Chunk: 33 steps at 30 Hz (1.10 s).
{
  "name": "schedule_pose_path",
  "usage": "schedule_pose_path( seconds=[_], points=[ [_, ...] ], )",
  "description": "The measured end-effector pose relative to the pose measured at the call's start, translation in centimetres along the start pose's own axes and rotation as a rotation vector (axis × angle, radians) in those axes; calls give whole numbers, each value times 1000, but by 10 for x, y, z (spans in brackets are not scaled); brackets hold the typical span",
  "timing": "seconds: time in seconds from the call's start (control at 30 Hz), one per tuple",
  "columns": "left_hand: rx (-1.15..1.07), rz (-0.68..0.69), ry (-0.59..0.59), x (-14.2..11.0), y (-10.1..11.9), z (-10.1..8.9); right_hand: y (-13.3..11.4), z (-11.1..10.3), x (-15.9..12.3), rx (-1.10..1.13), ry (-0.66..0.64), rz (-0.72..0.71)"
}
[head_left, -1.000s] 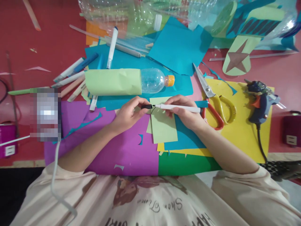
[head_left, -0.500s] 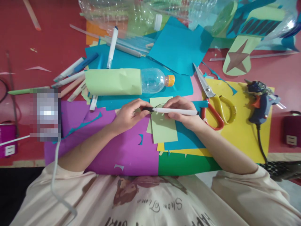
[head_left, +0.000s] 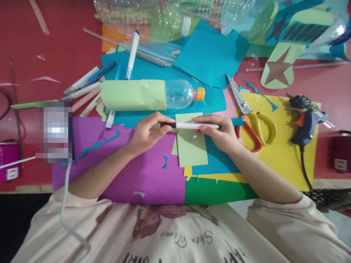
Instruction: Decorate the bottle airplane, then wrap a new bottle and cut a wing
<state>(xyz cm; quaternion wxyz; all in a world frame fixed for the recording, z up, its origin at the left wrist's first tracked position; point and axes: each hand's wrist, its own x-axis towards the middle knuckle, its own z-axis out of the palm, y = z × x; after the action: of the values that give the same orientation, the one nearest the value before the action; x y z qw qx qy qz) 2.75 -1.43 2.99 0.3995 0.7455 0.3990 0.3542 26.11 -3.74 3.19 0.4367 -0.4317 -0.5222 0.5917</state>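
A white marker (head_left: 189, 126) lies level between my two hands, its black cap (head_left: 172, 125) over the left end. My left hand (head_left: 149, 131) pinches the cap between thumb and fingers. My right hand (head_left: 219, 130) grips the barrel near its other end. Beneath them is a light green paper piece (head_left: 192, 149) with a dark curved line drawn near its top, partly hidden by the marker and fingers. Just beyond my hands, a clear bottle (head_left: 179, 94) with an orange cap lies on its side, light green paper (head_left: 134, 95) wrapped around its body.
Scissors (head_left: 242, 106) with red and yellow handles lie right of my hands, and a glue gun (head_left: 304, 126) farther right. Several markers (head_left: 85, 86) sit at the left near a blurred device (head_left: 56, 131). Purple paper (head_left: 123, 175) covers the near side; plastic bottles (head_left: 153, 14) are at the back.
My right hand has moved left with the marker, whose tip has gone into the black cap held in my left hand. The tip showed at the cap's mouth before.
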Motion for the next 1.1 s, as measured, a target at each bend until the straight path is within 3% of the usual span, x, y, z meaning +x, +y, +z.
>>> schedule_pose_path(
  seconds=[0.07, 0.17, 0.37, 0.47, 0.57, 0.8, 1.1],
  points=[
    [-21, -27, -26, -2, -2, 1, -3, 4, -1, -120, 64, -17],
    [-81, -19, -143, -6, -7, 3, -7, 10, -4, -244, 31, -58],
    [-132, 59, -326, -6, -8, 4, -6, 11, -9, -276, 2, -104],
    [-101, 96, -307, -6, -4, 4, -5, 11, -9, -229, -29, -95],
    [-31, 36, -272, -7, -3, 5, -4, 12, -8, -215, -43, -99],
    [-126, -71, -379, -5, -6, 0, -4, 12, -7, -230, -21, -101],
    [-333, 151, -368, 1, -17, 5, -3, 14, -5, -249, -25, -145]
  ],
)
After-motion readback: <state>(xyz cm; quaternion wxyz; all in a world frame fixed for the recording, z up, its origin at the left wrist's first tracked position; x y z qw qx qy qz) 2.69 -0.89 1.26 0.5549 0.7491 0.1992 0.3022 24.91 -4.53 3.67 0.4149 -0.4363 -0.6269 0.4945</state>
